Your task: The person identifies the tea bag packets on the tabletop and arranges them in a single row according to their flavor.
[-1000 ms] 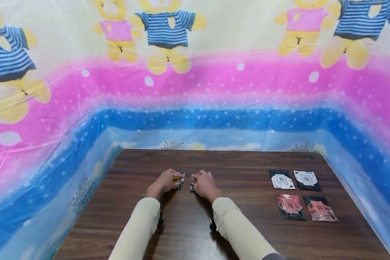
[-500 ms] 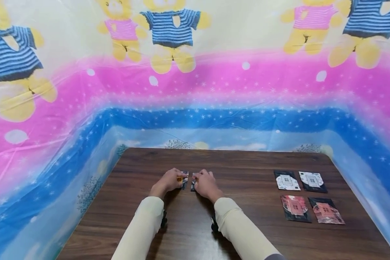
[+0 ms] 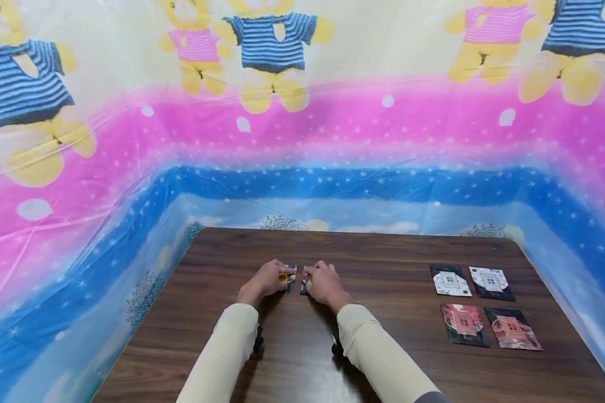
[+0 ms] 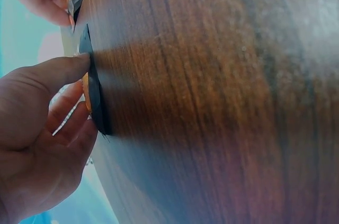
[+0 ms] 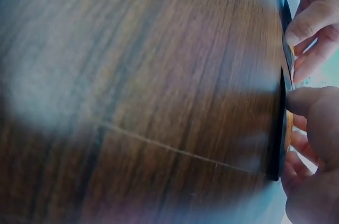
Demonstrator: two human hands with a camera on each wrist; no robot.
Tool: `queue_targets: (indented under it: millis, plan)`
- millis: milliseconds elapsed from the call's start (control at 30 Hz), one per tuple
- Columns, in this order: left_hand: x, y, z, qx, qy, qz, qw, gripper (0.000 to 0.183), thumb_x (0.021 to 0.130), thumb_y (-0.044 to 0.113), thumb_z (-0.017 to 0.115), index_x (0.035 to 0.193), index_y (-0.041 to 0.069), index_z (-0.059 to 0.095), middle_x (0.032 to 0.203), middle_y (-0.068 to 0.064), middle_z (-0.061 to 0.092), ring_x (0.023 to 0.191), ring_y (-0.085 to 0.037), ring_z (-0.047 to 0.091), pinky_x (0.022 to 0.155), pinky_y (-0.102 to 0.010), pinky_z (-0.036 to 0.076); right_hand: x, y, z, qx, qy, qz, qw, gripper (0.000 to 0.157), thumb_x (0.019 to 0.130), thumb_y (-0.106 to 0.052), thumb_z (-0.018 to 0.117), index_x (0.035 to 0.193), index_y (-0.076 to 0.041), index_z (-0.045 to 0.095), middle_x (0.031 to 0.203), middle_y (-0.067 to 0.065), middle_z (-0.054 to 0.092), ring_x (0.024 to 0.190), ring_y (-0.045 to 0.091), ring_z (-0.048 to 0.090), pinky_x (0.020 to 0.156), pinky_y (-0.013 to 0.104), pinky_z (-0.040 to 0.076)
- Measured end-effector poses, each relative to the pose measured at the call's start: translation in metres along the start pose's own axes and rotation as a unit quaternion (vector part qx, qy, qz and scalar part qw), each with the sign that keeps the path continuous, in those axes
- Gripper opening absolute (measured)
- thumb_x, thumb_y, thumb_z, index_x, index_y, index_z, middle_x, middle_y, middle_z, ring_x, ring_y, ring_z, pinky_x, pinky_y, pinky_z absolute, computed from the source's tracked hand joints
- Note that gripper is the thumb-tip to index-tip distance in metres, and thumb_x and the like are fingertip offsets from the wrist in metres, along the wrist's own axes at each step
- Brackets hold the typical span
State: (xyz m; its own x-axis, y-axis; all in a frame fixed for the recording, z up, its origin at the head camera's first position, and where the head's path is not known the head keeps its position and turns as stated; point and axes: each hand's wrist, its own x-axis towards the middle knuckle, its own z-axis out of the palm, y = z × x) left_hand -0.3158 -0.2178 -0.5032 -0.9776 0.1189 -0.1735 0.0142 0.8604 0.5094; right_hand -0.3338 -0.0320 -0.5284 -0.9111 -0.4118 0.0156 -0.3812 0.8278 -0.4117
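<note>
Where my head view looks down, the left hand (image 3: pixel 267 279) and the right hand (image 3: pixel 325 282) each pinch a small, flat packet on the far part of the worktop (image 3: pixel 302 358). The left packet (image 3: pixel 292 278) and the right packet (image 3: pixel 304 286), dark and pale with an orange patch, lie just apart, partly covered by fingers. From the left wrist, I see the left packet's dark edge and orange side between thumb and fingers. From the right wrist, I see the right packet held likewise, black along its near edge, thumb against it.
</note>
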Motion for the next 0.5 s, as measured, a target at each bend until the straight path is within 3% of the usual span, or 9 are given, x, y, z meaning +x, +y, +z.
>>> queue_targets:
  millis: [200, 333, 500]
  plan:
    - [-0.002, -0.001, 0.004, -0.007, -0.002, 0.004, 1.0000, 0.040, 0.093, 0.006, 0.072, 0.131, 0.018, 0.072, 0.139, -0.013, 0.057, 0.117, -0.030, 0.058, 0.104, -0.050, 0.050, -0.005, -0.001, 0.002, -0.041, -0.010, -0.014, 0.999, 0.047, 0.098, -0.020, 0.063, 0.144, -0.012, 0.059, 0.132, 0.013, 0.058, 0.112, 0.031, 0.053, 0.098, 0.045, 0.050]
    - [-0.001, -0.002, 0.005, -0.010, -0.002, 0.003, 0.9999, 0.041, 0.093, 0.006, 0.073, 0.131, 0.019, 0.072, 0.138, -0.013, 0.057, 0.118, -0.030, 0.057, 0.104, -0.050, 0.050, -0.005, 0.003, -0.001, -0.059, 0.014, -0.037, 0.997, 0.042, 0.098, -0.022, 0.065, 0.138, -0.009, 0.064, 0.127, 0.015, 0.061, 0.109, 0.031, 0.056, 0.097, 0.045, 0.051]
    - [0.003, -0.002, 0.000, -0.005, -0.004, -0.010, 0.9999, 0.042, 0.093, 0.007, 0.072, 0.133, 0.022, 0.070, 0.141, -0.011, 0.055, 0.123, -0.030, 0.057, 0.106, -0.051, 0.050, -0.003, 0.011, -0.014, -0.041, 0.039, -0.057, 0.997, 0.042, 0.099, -0.026, 0.066, 0.135, -0.005, 0.065, 0.127, 0.016, 0.062, 0.113, 0.033, 0.058, 0.099, 0.047, 0.050]
